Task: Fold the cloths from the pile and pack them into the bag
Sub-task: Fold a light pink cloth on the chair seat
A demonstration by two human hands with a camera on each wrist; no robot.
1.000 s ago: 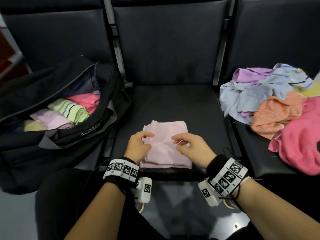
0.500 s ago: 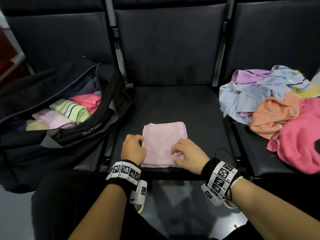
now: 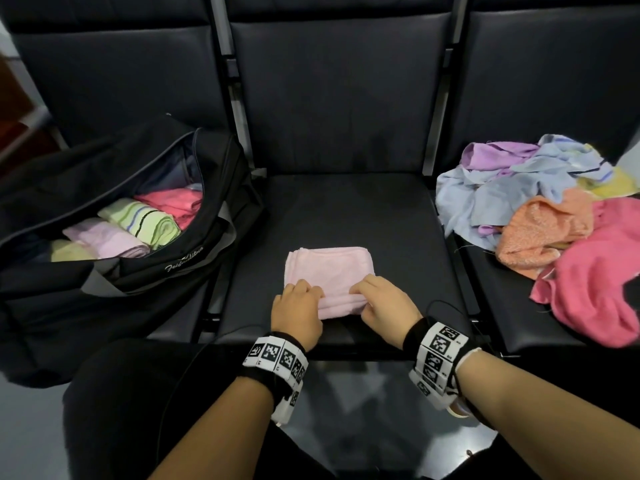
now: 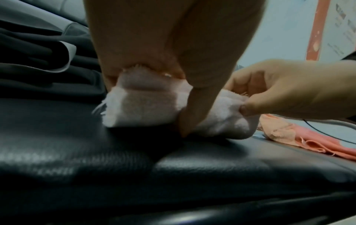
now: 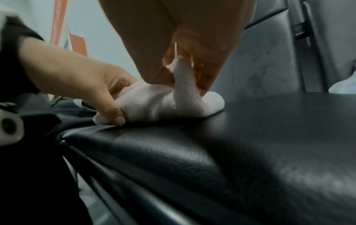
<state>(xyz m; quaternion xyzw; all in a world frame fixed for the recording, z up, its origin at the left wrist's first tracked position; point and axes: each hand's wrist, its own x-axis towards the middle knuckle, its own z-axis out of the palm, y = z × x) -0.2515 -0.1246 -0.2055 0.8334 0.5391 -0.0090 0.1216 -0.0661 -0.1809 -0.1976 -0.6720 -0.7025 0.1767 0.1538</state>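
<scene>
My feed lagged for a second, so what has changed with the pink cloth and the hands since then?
Both hands slid back to the near edge of the pale pink cloth and gripped it: the left hand and right hand now pinch that edge and roll it up off the seat. The bag and the pile have not changed.

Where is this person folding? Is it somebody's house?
Probably not a house. It looks like a waiting area: a row of joined black padded seats with metal bars between them, and an open black travel bag on the seat beside. A pale wall with an orange poster shows behind.
</scene>
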